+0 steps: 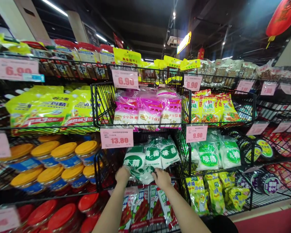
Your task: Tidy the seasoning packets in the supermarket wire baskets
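Both arms reach into a wire shelf basket in the middle of the head view. My left hand [123,175] is closed on the left edge of a clear, green-and-white bag of white seasoning [145,177]. At the opposite edge of that bag, my right hand [162,178] grips with thumb and fingers. The bag lies low and tilted at the basket's front. Right behind it stand several matching green-and-white bags [152,154] upright in a row. Some fingertips are hidden by the bag and the hands themselves.
Wire dividers [183,158] flank the basket. Pink-and-white bags [150,110] fill the shelf above, behind a price card [117,137]. Red packets [140,207] hang below. Yellow-lidded jars [64,150] stand left; more green-and-white bags [207,155] sit right.
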A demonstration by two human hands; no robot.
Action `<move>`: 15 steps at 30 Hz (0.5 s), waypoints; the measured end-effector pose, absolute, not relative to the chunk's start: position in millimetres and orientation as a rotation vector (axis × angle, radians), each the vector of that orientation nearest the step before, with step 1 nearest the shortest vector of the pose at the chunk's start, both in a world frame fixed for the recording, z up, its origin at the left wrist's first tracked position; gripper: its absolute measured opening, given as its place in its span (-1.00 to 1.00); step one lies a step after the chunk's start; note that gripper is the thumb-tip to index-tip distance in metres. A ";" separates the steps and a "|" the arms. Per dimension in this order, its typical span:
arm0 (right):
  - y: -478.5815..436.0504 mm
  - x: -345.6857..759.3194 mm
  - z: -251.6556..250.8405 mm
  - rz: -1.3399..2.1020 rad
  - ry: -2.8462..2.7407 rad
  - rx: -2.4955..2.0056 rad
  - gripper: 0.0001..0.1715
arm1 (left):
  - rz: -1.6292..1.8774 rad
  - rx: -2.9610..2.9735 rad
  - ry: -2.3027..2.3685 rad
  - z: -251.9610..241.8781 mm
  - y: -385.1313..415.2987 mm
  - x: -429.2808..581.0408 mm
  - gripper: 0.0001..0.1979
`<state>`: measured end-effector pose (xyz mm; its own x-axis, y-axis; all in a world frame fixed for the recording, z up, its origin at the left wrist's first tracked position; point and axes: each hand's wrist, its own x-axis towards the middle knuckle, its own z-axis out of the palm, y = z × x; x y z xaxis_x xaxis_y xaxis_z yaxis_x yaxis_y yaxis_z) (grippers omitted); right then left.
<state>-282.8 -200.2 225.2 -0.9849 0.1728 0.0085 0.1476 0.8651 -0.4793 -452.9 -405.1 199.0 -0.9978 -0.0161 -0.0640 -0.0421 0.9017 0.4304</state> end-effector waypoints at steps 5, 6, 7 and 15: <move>-174.7 -285.0 231.5 0.741 -3.090 -0.260 -0.59 | 0.730 -0.181 3.127 210.0 -391.4 -385.8 -0.41; -163.8 -283.0 232.7 0.717 -3.105 -0.309 -0.58 | 0.808 -0.234 3.170 209.3 -383.0 -367.8 -0.32; -152.7 -280.3 233.6 0.681 -3.109 -0.390 -0.55 | 0.937 -0.220 3.217 207.5 -373.0 -350.2 -0.28; -124.6 -267.3 230.6 0.581 -3.045 -0.725 -0.49 | 1.234 0.400 3.162 194.7 -283.3 -288.9 0.21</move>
